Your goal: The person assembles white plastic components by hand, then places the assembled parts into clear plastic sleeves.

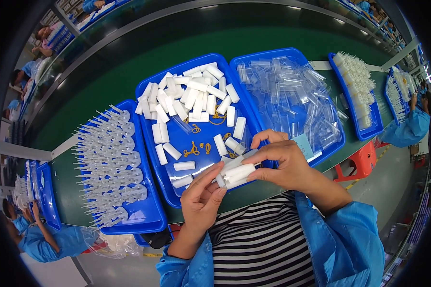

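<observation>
My left hand (203, 193) and my right hand (285, 162) meet over the near edge of the middle blue tray (151, 138). Between them they grip a small bundle of white cylindrical pieces (238, 175). The left fingers and thumb close on its left end, where a translucent bit shows. At its right end my right fingertips pinch the bundle, partly hiding it. In the tray lie many white pieces (191, 98), heaped at the far side and scattered nearer. Yellow rubber bands (191, 149) lie loose among them.
To the left, a blue tray (151, 210) holds rows of translucent stemmed parts (112, 167). A right-hand tray holds clear plastic sleeves (287, 91) and a pale card (302, 146). Farther right are a tray of off-white parts (357, 81), a red stool (359, 160) and a co-worker's blue sleeve (409, 129).
</observation>
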Motion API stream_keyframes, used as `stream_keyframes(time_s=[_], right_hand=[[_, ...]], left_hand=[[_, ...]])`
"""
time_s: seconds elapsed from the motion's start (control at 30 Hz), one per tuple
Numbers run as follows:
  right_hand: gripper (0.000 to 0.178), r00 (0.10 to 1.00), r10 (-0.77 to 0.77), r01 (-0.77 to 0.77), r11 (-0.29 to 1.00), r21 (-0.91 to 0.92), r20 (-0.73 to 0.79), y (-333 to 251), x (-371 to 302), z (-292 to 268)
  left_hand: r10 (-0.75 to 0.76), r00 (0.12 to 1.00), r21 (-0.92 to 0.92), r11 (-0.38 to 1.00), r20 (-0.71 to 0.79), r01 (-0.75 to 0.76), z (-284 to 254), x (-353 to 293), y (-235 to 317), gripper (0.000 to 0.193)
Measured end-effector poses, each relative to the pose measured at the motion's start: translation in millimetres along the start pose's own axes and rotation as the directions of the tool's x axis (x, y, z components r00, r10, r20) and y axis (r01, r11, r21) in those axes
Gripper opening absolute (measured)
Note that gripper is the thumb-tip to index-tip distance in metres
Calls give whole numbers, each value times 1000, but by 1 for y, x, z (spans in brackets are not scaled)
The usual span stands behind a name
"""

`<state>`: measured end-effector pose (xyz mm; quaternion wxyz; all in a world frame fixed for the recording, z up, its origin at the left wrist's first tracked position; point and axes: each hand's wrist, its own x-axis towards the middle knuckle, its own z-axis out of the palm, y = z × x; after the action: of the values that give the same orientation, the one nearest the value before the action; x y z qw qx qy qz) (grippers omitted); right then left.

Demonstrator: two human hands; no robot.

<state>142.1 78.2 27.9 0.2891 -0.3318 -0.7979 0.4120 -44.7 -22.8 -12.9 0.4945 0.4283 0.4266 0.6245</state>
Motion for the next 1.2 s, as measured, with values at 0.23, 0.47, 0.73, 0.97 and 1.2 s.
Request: stream_keyframes(time_s=[0.23,0.47,0.73,0.97,1.2], right_hand=[[24,993,-114,114,993,-28,-33,11,-4,9],[22,972,-214,207,975,-81,-92,5,-11,17],[24,982,-150,152,988,11,-116,4,-28,17],[25,988,-129,131,991,18,-86,9,-45,16],[24,962,-260,258,965,-43,-77,5,-36,-22]], left_hand=[[46,997,177,983,58,-55,4,-2,0,37],[176,972,136,971,157,-197,6,2,-3,39],[109,971,279,946,212,-167,15,0,-4,32],[126,947,352,907,296,-231,21,-11,-14,33],[97,965,305,937,243,-171,22,-9,-9,25]])
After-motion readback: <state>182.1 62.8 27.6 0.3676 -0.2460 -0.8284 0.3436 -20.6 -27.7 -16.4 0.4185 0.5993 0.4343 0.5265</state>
